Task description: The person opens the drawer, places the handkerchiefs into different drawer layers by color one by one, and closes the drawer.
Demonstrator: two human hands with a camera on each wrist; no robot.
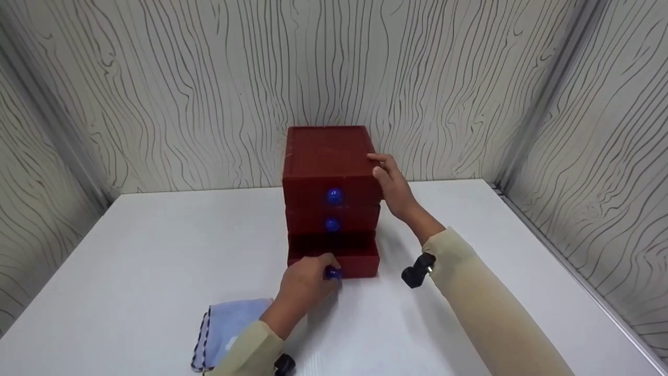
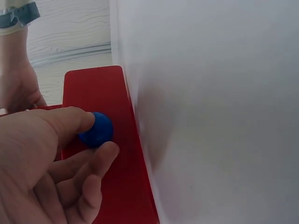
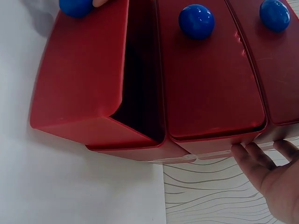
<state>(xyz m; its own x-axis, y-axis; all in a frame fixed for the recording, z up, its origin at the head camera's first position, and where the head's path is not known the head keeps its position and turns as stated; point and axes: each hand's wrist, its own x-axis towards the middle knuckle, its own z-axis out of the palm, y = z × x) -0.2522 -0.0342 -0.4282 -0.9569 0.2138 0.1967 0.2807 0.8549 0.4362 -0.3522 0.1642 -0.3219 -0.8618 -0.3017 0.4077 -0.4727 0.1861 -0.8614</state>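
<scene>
A red cabinet of three drawers (image 1: 330, 151) with round blue knobs stands on the white table. Its bottom drawer (image 1: 360, 266) is pulled partway out, while the upper two are closed. My left hand (image 1: 308, 282) pinches the bottom drawer's blue knob (image 2: 98, 130) between thumb and fingers. Against the cabinet's right side rests my right hand (image 1: 395, 188), its fingers extended and the tips touching the wall in the right wrist view. The part of the drawer's inside that shows is dark.
A folded light-blue cloth (image 1: 229, 324) with a dark braided edge lies at the front left, partly behind the left forearm. Wood-patterned panels (image 1: 209, 94) rise behind the table (image 1: 156, 250) and at both sides.
</scene>
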